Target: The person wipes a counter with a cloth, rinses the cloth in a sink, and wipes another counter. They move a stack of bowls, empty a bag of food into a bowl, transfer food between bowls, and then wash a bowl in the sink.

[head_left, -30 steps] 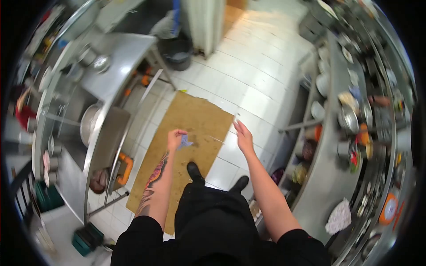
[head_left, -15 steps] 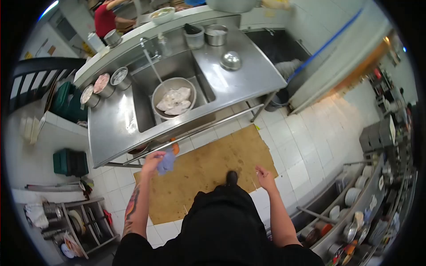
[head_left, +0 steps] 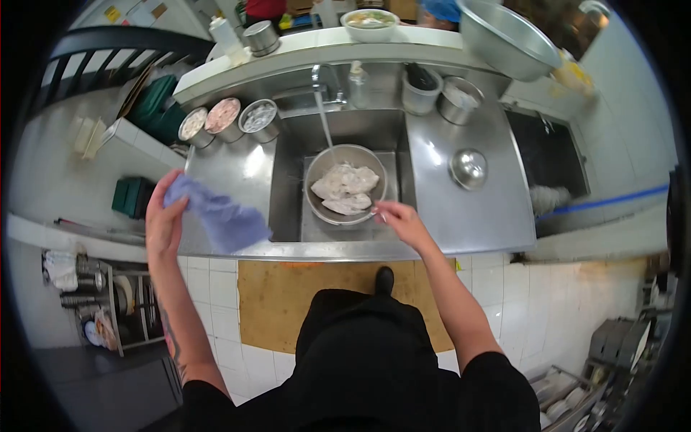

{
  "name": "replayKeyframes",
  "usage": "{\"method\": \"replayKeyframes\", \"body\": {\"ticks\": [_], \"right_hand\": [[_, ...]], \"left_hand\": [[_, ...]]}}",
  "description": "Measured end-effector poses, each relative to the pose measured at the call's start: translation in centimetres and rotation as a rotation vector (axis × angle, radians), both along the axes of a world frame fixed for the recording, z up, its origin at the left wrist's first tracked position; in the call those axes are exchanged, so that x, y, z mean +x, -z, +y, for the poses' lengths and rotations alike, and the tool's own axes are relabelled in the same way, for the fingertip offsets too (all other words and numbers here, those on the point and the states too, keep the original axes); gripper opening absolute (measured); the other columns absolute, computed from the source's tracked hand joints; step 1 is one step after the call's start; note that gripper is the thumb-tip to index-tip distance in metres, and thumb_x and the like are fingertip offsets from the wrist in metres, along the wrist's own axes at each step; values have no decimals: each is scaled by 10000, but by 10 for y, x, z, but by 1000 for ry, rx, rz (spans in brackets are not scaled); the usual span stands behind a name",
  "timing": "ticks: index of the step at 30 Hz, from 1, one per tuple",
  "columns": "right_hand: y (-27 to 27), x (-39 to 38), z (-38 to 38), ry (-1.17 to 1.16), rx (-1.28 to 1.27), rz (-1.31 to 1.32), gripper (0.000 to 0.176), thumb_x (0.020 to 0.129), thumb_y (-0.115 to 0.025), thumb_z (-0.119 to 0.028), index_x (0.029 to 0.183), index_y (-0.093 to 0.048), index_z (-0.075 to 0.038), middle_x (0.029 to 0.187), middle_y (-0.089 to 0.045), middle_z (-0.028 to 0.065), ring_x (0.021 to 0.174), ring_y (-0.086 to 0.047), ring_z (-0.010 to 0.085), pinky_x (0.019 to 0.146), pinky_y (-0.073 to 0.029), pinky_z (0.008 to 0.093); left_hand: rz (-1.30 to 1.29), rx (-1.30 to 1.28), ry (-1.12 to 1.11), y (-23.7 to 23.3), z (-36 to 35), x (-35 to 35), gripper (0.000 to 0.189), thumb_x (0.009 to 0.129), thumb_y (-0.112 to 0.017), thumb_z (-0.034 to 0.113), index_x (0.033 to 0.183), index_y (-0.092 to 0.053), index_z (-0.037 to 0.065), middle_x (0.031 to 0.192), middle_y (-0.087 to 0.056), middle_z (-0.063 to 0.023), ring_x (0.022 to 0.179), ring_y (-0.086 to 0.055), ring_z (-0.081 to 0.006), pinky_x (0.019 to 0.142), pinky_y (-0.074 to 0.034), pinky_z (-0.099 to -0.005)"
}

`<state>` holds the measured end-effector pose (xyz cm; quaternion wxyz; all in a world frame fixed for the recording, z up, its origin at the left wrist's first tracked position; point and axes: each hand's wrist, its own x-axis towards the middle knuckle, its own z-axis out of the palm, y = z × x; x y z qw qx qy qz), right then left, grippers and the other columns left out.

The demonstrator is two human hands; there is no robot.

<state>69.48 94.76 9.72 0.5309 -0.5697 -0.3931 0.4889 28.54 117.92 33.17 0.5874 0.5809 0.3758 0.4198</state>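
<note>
My left hand (head_left: 165, 216) is closed on one end of a blue-purple cloth (head_left: 227, 216), which hangs out to the right over the left part of the steel counter. My right hand (head_left: 399, 222) is at the lower right rim of a metal bowl (head_left: 309, 189), with thumb and fingers pinched together. Whether those fingers touch the rim or hold something small cannot be made out. Pale, whitish pieces of raw meat (head_left: 345, 183) lie in the bowl. The bowl stands in the steel sink (head_left: 288, 216), under water running from the tap (head_left: 320, 79).
Three metal pots (head_left: 259, 122) of food stand left of the sink. On the right are a plastic tub (head_left: 421, 97), a metal pot (head_left: 461, 108) and a shiny metal dome (head_left: 469, 169). A ledge behind bears a bowl of food (head_left: 371, 25) and a large basin (head_left: 511, 43).
I have come up square to the sink. My left hand has risen with the cloth, which now spreads out above the counter. My right hand has moved forward to the bowl's rim.
</note>
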Motion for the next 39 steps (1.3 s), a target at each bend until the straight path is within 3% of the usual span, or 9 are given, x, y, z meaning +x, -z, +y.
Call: {"method": "replayKeyframes", "body": {"ticks": [11,14,17,22,24,29,34,36,39], "right_hand": [[28,-8,366,309,-108,561,358,986,-480,-187,1285,-485,12,1132,-636,174,974,-662,257,814,-549,377],[11,-16,374,102,-77,631,478,990,-528,-242,1384,-424,7,1314,-567,181,1155,-589,276,988,-455,408],[40,-20,363,159,245,-446,498,958,-615,-239,1400,-467,-62,1274,-604,107,1120,-572,136,960,-456,329],[67,60,362,-9,-38,-147,371,868,-703,-160,1212,-617,-50,987,-701,51,900,-659,153,769,-526,292],[91,72,377,161,-66,-454,301,807,-690,-39,1106,-653,-51,883,-695,41,832,-643,132,737,-515,279],[67,20,358,39,135,-351,461,789,-747,-47,1199,-537,-29,1096,-633,59,976,-601,133,821,-497,286],[47,41,350,-201,-9,-15,310,849,-750,-134,1099,-608,-19,995,-670,37,941,-624,110,823,-509,278],[52,38,358,7,52,-60,190,878,-710,-144,1003,-650,-13,901,-668,12,863,-616,86,775,-508,271],[37,12,361,316,136,-62,168,878,-691,-156,923,-658,2,819,-630,7,765,-576,83,708,-487,270]], "left_hand": [[45,11,-63,169,172,208,207,867,-746,189,988,-678,35,877,-673,-26,755,-600,-99,676,-483,-257],[24,-232,-75,237,198,269,294,898,-717,296,969,-674,15,843,-667,-45,726,-584,-96,617,-468,-257],[-242,-527,80,309,221,312,454,918,-661,444,992,-620,-2,872,-663,-78,713,-600,-121,609,-482,-282],[-117,-609,332,285,204,311,445,918,-664,430,1036,-593,7,892,-642,-43,764,-598,-117,685,-491,-272],[90,-91,429,304,197,304,303,947,-642,340,1040,-610,53,853,-630,0,768,-583,-93,686,-466,-251],[-15,-166,183,315,203,296,106,795,-578,23,878,-643,38,783,-628,-1,729,-548,-63,641,-437,-245],[303,-202,181,317,209,287,158,834,-570,160,789,-643,27,710,-607,-22,688,-560,-114,626,-441,-301],[571,-105,276,328,210,300,217,839,-561,199,751,-638,17,683,-596,-36,668,-559,-135,610,-435,-326],[108,-542,5,335,216,330,256,807,-538,191,770,-681,-19,657,-593,-97,593,-528,-179,536,-383,-380]]}}
